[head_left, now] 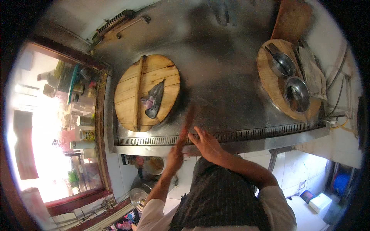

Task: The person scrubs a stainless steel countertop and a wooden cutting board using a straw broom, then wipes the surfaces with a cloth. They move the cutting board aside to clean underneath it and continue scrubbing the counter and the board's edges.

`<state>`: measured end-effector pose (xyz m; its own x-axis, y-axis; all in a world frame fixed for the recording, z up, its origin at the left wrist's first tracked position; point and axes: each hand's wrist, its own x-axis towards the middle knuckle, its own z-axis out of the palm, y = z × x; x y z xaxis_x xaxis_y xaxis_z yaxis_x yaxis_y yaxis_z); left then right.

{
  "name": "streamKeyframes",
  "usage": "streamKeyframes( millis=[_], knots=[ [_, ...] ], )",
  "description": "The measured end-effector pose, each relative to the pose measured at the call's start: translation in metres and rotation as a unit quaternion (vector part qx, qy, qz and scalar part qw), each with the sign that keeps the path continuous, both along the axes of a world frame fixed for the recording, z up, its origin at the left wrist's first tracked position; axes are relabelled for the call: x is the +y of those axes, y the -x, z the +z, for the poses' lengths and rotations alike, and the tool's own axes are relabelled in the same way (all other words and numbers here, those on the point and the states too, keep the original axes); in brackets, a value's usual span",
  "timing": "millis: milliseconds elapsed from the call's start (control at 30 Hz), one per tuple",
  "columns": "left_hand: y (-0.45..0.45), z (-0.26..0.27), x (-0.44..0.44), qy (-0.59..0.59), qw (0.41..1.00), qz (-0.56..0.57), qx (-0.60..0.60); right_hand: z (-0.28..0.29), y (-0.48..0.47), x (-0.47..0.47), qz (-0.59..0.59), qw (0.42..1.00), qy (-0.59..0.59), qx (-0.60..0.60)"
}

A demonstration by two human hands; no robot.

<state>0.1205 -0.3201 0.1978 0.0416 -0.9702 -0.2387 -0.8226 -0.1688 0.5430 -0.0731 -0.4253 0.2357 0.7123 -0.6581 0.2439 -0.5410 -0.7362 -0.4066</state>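
Observation:
Both my hands are over the front edge of a stainless-steel worktop (225,95). My left hand (175,158) grips a long reddish-brown object (188,122), blurred, that points away over the worktop; its kind cannot be told. Close to its right is my right hand (208,144), fingers spread, with nothing seen in it. Beyond them, to the left, lies a round wooden lid (166,68) with a wooden bar (139,92) across it. A crumpled dark cloth-like thing (156,98) with a pinkish part rests on the lid.
A slotted drain (248,135) runs along the worktop's front. At right, a round wooden board (267,83) bears two metal bowls (297,93), beside a pale cloth (312,72). A brush-like tool (115,21) lies at back left. A framed window (105,130) stands left, a lidded pot (138,197) below.

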Motion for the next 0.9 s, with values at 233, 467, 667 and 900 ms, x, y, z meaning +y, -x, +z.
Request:
streamKeyframes(
  millis=[233,467,667,900],
  knots=[
    [-0.003,-0.155,-0.059,-0.153,0.986,0.0,-0.062,-0.024,0.058,0.024,-0.008,0.942,-0.337,0.002],
    [-0.044,-0.094,-0.142,-0.142,0.958,0.167,0.183,-0.091,0.251,0.081,-0.391,0.866,-0.299,-0.089],
    [0.06,-0.126,-0.163,0.013,0.997,-0.077,0.023,-0.208,0.398,0.144,-0.587,0.604,-0.456,-0.288],
    [0.031,-0.136,-0.251,-0.125,0.976,0.133,0.118,-0.229,0.438,0.095,-0.663,0.265,-0.422,-0.559]
  ],
)
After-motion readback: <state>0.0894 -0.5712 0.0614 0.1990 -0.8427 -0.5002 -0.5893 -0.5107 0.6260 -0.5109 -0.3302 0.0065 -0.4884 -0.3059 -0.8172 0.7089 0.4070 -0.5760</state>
